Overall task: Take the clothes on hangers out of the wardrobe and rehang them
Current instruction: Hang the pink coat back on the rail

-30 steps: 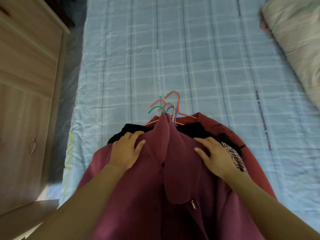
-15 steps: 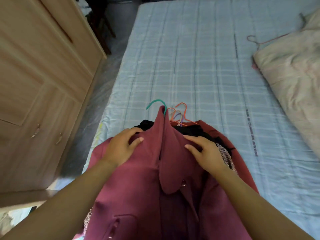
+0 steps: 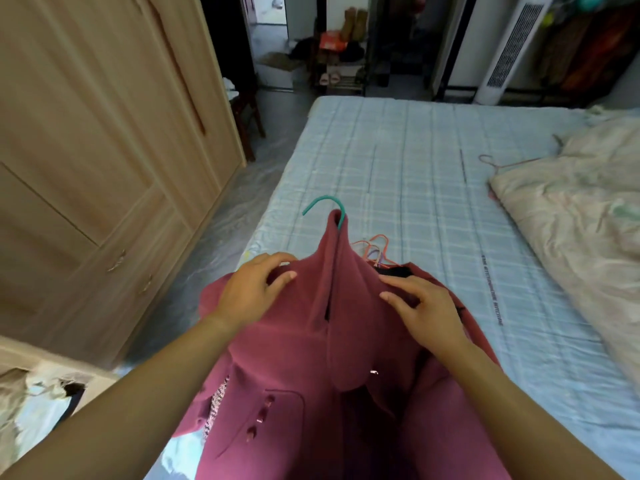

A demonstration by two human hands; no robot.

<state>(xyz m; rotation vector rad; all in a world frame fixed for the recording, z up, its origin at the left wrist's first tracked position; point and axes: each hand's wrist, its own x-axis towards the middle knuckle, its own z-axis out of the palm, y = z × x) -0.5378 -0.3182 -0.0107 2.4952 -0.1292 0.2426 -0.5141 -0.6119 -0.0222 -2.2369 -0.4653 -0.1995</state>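
Head view.

1. Maroon wool coat (image 3: 311, 341) with buttoned pocket flap, hung on a teal plastic-coated hanger (image 3: 323, 200). It lies at the near left edge of the bed. The collar is raised and the hook points toward the far end of the bed.
2. Left hand (image 3: 251, 294): on the coat's left shoulder, fingers curled over the fabric, thumb against it, gripping the shoulder.
3. Right hand (image 3: 427, 308): on the coat's right shoulder, fingers bent over the cloth, thumb alongside, holding the shoulder.
4. Bunch of orange and lilac wire hanger hooks (image 3: 375, 249): flat on the sheet just beyond the right shoulder of the coat, below the teal hook.
5. Black garment (image 3: 394, 271): under the coat, showing only beside the right fingertips.
6. Speckled woven fabric (image 3: 216, 403): a strip showing from beneath the coat's left side, near the bed's left edge.
7. Bed with pale blue checked sheet (image 3: 415, 161): carries all of the above.
8. Cream and pink crumpled quilt (image 3: 581, 220): along the right edge of the bed.
9. Pink wire hanger (image 3: 491, 162): on the sheet, touching the quilt's far corner.
10. Light wooden wardrobe (image 3: 86, 150): doors closed, standing left of the bed across a strip of floor.
11. White tower fan (image 3: 509, 50): upright beyond the far right corner of the bed.
12. Shoe rack (image 3: 339, 53): beyond the far edge.
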